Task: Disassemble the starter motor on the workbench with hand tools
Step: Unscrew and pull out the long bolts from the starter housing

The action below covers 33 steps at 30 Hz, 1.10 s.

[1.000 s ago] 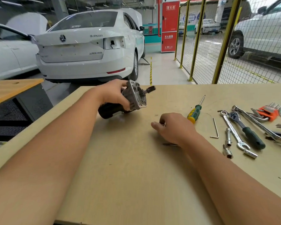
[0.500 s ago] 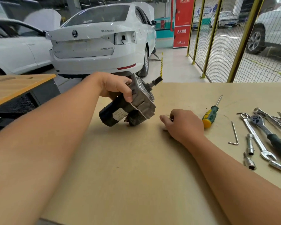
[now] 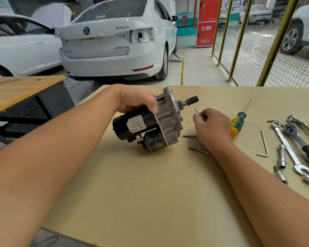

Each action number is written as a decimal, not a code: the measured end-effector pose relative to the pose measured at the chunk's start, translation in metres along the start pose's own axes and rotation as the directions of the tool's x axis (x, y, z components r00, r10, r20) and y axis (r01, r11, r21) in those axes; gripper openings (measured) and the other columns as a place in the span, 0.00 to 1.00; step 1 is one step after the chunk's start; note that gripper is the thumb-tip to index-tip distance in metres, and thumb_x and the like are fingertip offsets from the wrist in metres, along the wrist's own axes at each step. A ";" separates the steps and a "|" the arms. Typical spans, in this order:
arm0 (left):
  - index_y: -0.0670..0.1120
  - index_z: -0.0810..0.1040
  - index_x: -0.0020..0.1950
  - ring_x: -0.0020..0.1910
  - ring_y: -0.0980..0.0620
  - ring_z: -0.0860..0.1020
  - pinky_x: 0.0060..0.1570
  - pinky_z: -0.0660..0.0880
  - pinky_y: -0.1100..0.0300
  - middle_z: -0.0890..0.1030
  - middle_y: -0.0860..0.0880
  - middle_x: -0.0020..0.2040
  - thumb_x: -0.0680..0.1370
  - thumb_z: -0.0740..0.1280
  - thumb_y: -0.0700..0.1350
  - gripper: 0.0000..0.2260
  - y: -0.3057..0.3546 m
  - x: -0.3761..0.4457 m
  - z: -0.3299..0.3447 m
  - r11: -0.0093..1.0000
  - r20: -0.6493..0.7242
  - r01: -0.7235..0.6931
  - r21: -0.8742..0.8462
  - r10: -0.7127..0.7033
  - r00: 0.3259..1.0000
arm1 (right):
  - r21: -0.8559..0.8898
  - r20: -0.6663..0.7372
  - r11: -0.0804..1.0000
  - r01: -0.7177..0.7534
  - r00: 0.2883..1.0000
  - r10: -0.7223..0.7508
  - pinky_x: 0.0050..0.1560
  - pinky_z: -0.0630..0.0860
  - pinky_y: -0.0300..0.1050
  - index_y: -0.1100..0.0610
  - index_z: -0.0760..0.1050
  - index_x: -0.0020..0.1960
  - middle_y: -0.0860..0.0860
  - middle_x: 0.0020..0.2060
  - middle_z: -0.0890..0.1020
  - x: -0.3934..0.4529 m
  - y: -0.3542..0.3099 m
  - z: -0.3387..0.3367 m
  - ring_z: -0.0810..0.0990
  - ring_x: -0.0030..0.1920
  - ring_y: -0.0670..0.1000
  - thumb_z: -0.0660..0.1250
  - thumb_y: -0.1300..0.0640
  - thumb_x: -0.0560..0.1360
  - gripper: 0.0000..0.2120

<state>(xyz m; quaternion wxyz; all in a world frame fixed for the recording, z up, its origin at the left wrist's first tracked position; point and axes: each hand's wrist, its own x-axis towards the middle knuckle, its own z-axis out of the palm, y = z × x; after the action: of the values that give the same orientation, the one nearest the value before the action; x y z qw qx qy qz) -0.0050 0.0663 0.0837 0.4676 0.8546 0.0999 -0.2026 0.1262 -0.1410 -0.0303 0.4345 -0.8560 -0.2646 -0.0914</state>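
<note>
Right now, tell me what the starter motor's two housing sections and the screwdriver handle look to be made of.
Starter motor: the black rear casing looks like painted steel, smooth with a slight sheen; the grey front housing looks like cast aluminium, matte, ribbed and unpainted. Screwdriver handle: probably moulded plastic or rubber, glossy green and yellow.

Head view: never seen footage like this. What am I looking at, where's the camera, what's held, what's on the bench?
No robot here: a person wears a camera on the head, so you see their own two arms from above. The left hand grips a starter motor, tilted with one end on the workbench. The right hand pinches a thin metal rod. Two similar rods lie loose nearby. To the right lie a screwdriver, a hex key, a wrench and a ratchet.
</note>
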 end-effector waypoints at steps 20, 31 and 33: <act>0.44 0.83 0.57 0.52 0.40 0.86 0.53 0.84 0.45 0.87 0.43 0.53 0.62 0.83 0.51 0.26 0.002 -0.001 0.018 0.987 -0.201 -0.022 0.160 0.054 0.978 | 0.213 -0.094 0.976 -0.052 0.993 0.073 0.34 0.61 0.34 0.52 0.78 0.41 0.44 0.33 0.77 -0.005 -0.007 -0.015 0.73 0.36 0.43 0.63 0.49 0.81 0.12; 0.57 0.83 0.66 0.61 0.42 0.83 0.63 0.79 0.47 0.86 0.45 0.60 0.71 0.79 0.49 0.23 0.002 -0.003 0.025 0.967 -0.040 -0.044 0.252 0.056 0.998 | 0.268 -0.269 0.946 0.184 0.957 -0.110 0.35 0.68 0.47 0.51 0.78 0.42 0.46 0.28 0.75 -0.013 -0.016 -0.029 0.72 0.31 0.45 0.61 0.45 0.82 0.15; 0.62 0.81 0.67 0.66 0.45 0.80 0.67 0.75 0.49 0.84 0.49 0.63 0.72 0.78 0.53 0.24 0.002 -0.007 0.024 0.951 -0.040 -0.033 0.307 0.048 0.998 | 0.350 -0.179 0.912 0.216 0.971 -0.161 0.32 0.66 0.44 0.52 0.78 0.41 0.48 0.27 0.74 -0.015 -0.020 -0.032 0.69 0.29 0.44 0.64 0.49 0.81 0.13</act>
<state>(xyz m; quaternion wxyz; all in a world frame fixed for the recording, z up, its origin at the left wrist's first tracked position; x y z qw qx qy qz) -0.0168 0.0452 0.0774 0.3311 0.9231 0.0606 -0.1860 0.1051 -0.1623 -0.0030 0.5940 -0.7211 -0.3260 -0.1446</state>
